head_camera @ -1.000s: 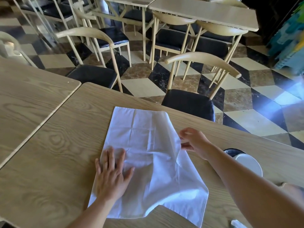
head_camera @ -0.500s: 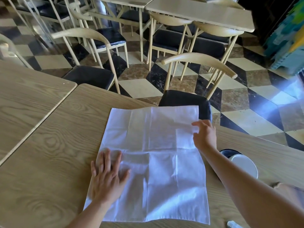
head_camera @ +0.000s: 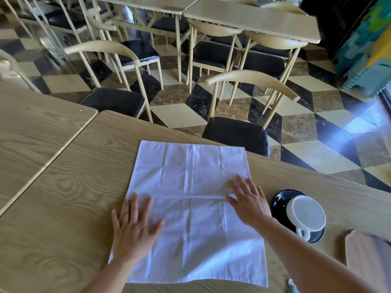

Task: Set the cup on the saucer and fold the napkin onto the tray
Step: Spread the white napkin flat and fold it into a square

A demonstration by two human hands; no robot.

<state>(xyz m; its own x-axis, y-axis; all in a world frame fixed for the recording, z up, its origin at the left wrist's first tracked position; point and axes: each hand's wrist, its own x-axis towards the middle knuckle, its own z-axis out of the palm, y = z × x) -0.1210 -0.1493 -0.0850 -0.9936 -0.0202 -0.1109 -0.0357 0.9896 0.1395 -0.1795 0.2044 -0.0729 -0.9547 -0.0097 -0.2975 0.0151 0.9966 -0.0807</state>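
A white napkin (head_camera: 190,210) lies spread flat and unfolded on the wooden table (head_camera: 63,187), with crease lines across it. My left hand (head_camera: 133,227) presses palm-down on its left edge, fingers spread. My right hand (head_camera: 248,200) lies flat on its right edge, fingers apart. To the right, a white cup (head_camera: 305,216) stands on a dark saucer (head_camera: 279,203), handle toward me. A pale wooden tray (head_camera: 368,256) shows partly at the right edge.
A second table (head_camera: 31,127) adjoins on the left. A black-seated chair (head_camera: 234,132) stands at the far table edge, another chair (head_camera: 112,100) to its left. More tables and chairs fill the checkered floor behind.
The right hand unfolded the napkin's right half outward, then came back down flat on the right edge. The napkin now lies fully spread. The left hand stayed pressing its left side.
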